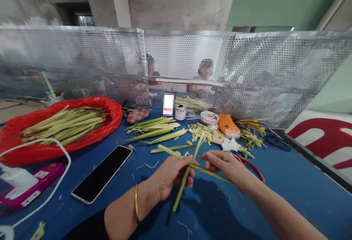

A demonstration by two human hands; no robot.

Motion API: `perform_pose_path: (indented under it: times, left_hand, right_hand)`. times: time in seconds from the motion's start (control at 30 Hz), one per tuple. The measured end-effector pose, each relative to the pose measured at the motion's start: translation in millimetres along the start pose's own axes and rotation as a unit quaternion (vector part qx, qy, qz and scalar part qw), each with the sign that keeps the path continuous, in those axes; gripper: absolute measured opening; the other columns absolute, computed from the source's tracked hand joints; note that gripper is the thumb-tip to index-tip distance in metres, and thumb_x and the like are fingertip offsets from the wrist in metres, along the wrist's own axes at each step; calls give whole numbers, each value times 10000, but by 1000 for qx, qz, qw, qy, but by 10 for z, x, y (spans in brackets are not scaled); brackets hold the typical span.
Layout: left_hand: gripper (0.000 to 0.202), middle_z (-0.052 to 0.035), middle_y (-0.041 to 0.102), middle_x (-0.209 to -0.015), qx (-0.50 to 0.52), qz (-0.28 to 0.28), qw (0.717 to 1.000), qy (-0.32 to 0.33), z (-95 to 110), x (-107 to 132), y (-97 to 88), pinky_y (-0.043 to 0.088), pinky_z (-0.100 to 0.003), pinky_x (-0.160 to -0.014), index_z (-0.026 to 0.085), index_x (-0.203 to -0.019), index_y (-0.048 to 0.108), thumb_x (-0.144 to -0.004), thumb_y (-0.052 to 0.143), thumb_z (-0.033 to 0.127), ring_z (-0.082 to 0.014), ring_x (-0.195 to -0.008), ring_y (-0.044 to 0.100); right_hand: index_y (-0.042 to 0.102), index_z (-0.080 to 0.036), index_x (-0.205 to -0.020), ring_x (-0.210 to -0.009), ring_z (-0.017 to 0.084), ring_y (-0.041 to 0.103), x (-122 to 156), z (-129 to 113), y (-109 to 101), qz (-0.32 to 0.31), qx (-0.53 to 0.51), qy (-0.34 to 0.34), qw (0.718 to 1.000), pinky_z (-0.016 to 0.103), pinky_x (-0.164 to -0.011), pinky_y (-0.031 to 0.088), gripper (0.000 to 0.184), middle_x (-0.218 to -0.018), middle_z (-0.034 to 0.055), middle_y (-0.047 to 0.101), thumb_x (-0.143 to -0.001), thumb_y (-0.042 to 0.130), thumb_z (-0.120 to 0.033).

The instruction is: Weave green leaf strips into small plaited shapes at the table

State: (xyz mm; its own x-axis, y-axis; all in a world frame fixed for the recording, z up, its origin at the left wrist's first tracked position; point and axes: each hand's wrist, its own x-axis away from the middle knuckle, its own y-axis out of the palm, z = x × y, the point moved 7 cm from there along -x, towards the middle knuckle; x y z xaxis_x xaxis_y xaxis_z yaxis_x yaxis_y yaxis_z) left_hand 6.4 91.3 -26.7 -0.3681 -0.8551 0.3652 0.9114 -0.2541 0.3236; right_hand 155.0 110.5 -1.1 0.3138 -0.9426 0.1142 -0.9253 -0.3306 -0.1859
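While pinching the green leaf-strip cross [191,164] at its centre with the left hand [170,174], held it above the bench [291,185], presumably for steadiness; curled the right hand [222,163] just beside, could not tell whether gripping anything; had loose leaves [167,137] ahead, likely for reach.

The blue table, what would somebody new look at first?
Probably the big red bag at the left, with long greenish leaves piled inside. Next, the crossed green strips near the middle, held in the left hand, with the right hand close by. The bright orange packet farther back, right of the middle, pops out too.
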Motion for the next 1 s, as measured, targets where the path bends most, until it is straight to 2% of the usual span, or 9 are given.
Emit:
perform_pose_path:
  times: [0.07, 0.2, 0.3, 0.47, 0.57, 0.73, 0.8, 0.87, 1.0]
  left_hand:
    - [353, -2, 586, -614, 3, 14, 1000, 19, 23, -8, -28, 448, -230, -525, 99, -852, 686, -686, 736, 407, -90, -491, 528]
    - [320, 2, 575, -573, -6, 50, 998, 31, 13, -9, -49, 400, -214, -488, 98, -812, 690, -656, 752, 370, -85, -461, 515]
    - [289, 4, 573, -576, -32, 63, 997, 38, 19, -15, -52, 390, -213, -473, 105, -805, 694, -684, 720, 366, -78, -444, 506]
    - [301, 31, 521, -529, -140, 10, 989, 51, 17, 8, 49, 376, -206, -431, 113, -774, 689, -736, 651, 410, -65, -397, 445]
    - [343, 39, 490, -490, -214, -76, 974, 17, -101, 86, 234, 376, -204, -423, 125, -735, 679, -773, 594, 456, -68, -383, 433]
    - [304, 35, 487, -453, -288, -149, 944, -57, -350, 192, 420, 389, -206, -423, 144, -694, 667, -786, 552, 411, -76, -364, 441]
    - [284, 27, 494, -439, -279, -149, 944, -90, -421, 181, 410, 384, -212, -405, 144, -662, 661, -760, 563, 392, -85, -353, 443]
    - [305, 19, 498, -427, -236, -128, 958, -101, -426, 138, 362, 366, -214, -384, 140, -651, 661, -750, 559, 410, -92, -345, 443]
    - [271, 3, 545, -477, -119, -20, 990, -68, -286, 30, 165, 331, -203, -370, 139, -626, 631, -728, 571, 383, -92, -378, 460]
  right_hand:
    - [657, -170, -726, -617, 145, 566, 48, -62, 106, -50, 110, -34, 992, 260, -616, 417, 309, -638, 6, 626, -801, 610, -466]
    - [614, -185, -617, -512, 115, 478, 86, -86, 143, -27, 265, -80, 961, 227, -512, 338, 283, -531, -24, 570, -853, 527, -315]
    - [636, -195, -636, -546, 131, 521, 97, -115, 155, -39, 332, -127, 934, 233, -534, 374, 309, -573, -10, 600, -885, 500, -317]
    - [672, -209, -803, -709, 170, 593, 262, -440, 16, 124, 357, -250, 892, 269, -652, 445, 275, -781, 45, 653, -922, 478, -362]
    - [673, -208, -868, -681, 159, 579, 314, -483, 99, 130, 331, -249, 901, 258, -635, 446, 189, -755, 27, 615, -885, 529, -330]
    - [627, -182, -689, -573, 126, 505, 188, -225, 360, 4, 181, -115, 977, 231, -541, 399, 155, -607, -24, 539, -784, 607, -304]
    - [561, -179, -605, -532, 109, 463, 170, -174, 375, 1, 109, -88, 990, 222, -514, 372, 232, -553, -41, 498, -779, 612, -324]
    - [538, -182, -596, -525, 104, 451, 203, -228, 309, 45, 97, -117, 987, 222, -516, 367, 257, -549, -45, 490, -795, 609, -327]
    - [609, -185, -736, -597, 125, 531, 396, -479, 287, 92, 226, -259, 935, 242, -593, 403, 153, -644, -12, 585, -866, 553, -241]
